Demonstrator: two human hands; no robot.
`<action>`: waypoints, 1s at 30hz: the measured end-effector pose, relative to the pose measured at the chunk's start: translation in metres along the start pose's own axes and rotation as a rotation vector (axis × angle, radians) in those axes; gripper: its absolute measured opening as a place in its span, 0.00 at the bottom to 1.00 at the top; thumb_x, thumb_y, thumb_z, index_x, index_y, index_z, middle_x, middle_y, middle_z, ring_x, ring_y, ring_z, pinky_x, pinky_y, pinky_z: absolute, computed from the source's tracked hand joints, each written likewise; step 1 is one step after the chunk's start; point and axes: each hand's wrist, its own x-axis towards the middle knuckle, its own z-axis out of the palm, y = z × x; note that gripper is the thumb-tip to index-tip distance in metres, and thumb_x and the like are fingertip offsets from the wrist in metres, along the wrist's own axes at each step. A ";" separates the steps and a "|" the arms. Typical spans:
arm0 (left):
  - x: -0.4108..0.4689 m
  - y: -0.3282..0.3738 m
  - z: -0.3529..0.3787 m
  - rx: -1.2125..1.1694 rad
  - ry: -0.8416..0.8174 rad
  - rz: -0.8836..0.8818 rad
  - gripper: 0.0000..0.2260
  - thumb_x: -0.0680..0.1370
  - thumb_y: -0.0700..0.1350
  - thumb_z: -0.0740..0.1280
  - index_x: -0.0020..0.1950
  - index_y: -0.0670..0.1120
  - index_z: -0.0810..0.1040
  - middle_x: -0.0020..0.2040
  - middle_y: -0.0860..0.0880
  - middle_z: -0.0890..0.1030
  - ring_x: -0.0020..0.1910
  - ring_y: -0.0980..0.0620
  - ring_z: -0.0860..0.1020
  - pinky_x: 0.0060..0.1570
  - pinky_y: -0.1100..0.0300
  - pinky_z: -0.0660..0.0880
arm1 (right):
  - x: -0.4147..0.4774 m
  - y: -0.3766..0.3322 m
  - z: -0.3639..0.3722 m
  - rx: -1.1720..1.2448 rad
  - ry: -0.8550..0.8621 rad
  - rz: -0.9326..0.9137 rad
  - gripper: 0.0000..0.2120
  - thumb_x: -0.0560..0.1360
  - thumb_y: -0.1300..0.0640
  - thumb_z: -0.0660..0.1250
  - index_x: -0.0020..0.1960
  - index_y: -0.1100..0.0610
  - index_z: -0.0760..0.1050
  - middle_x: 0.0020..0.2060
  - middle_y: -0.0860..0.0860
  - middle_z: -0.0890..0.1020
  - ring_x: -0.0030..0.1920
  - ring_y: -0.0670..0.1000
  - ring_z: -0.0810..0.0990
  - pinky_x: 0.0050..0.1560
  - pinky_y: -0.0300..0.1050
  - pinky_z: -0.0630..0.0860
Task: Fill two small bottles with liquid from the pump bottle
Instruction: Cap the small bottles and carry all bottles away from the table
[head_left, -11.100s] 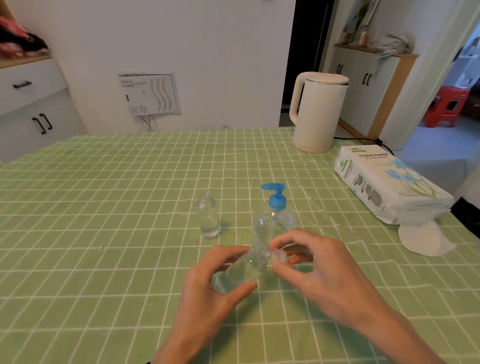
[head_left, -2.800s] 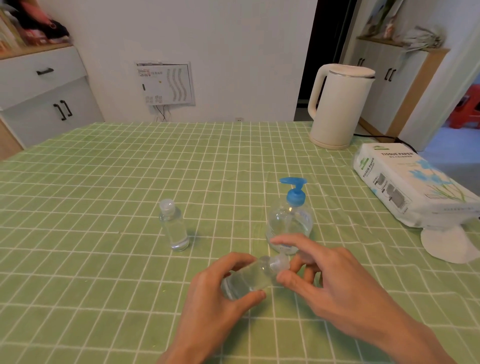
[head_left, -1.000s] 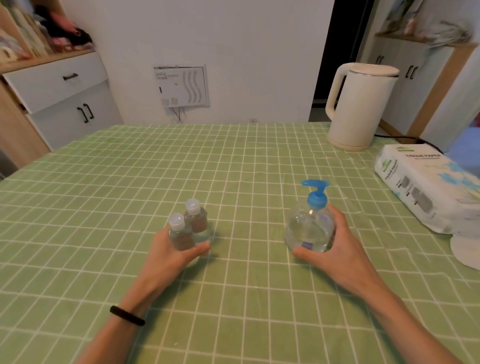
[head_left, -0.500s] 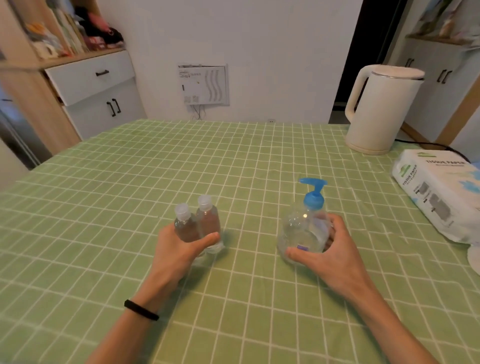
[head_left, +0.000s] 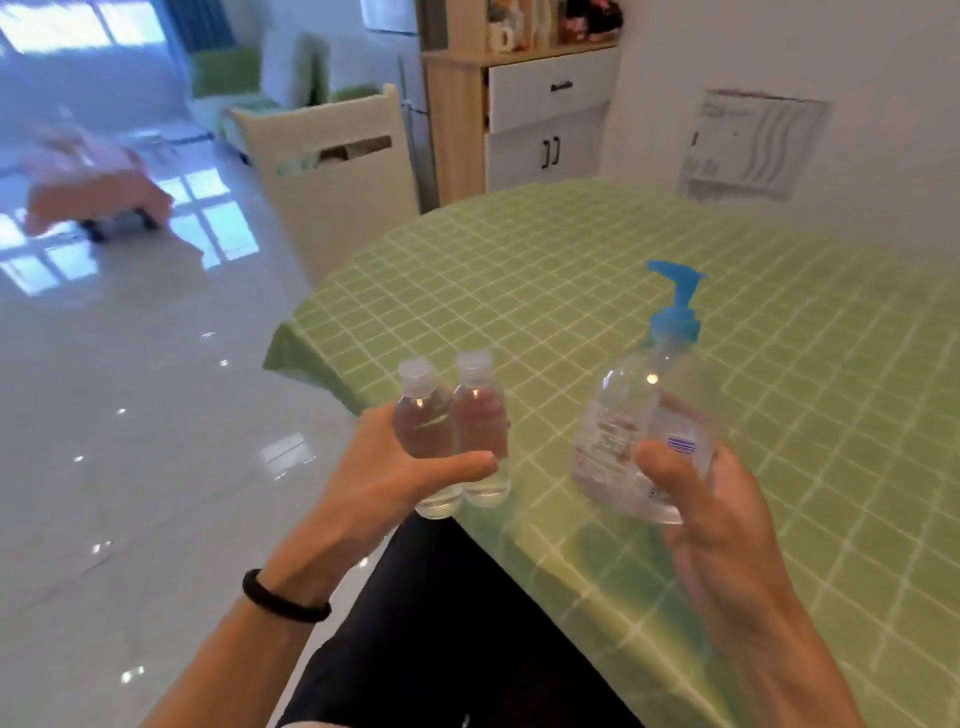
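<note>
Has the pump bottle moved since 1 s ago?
Yes. The pump bottle stood on the green tablecloth then; now the right hand holds it lifted off the cloth, tilted, nearer the table's near edge.

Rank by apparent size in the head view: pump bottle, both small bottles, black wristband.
1. pump bottle
2. small bottle nearer the pump and outer small bottle: look alike, unranked
3. black wristband

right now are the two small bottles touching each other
Touching. In the head view the left hand grips both; the left small bottle and right small bottle press side to side with no gap between their bodies.
</note>
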 end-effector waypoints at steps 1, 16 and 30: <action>-0.012 0.000 -0.010 0.011 0.041 -0.005 0.22 0.65 0.45 0.81 0.58 0.44 0.85 0.55 0.43 0.88 0.58 0.43 0.86 0.65 0.37 0.78 | 0.001 0.001 0.010 0.011 -0.047 0.010 0.40 0.59 0.30 0.84 0.68 0.41 0.82 0.64 0.54 0.88 0.65 0.59 0.87 0.70 0.68 0.78; -0.143 -0.037 -0.093 0.039 0.544 -0.160 0.20 0.69 0.45 0.83 0.59 0.50 0.86 0.55 0.46 0.89 0.57 0.46 0.87 0.58 0.52 0.83 | -0.002 0.068 0.108 0.044 -0.632 0.259 0.42 0.63 0.26 0.80 0.73 0.41 0.79 0.65 0.52 0.88 0.65 0.55 0.87 0.71 0.64 0.77; -0.126 -0.112 -0.150 -0.097 0.563 -0.468 0.17 0.69 0.45 0.82 0.57 0.48 0.87 0.55 0.43 0.88 0.56 0.44 0.87 0.59 0.48 0.83 | 0.019 0.143 0.160 -0.051 -0.634 0.629 0.36 0.58 0.22 0.80 0.59 0.40 0.87 0.60 0.53 0.90 0.61 0.53 0.89 0.62 0.54 0.81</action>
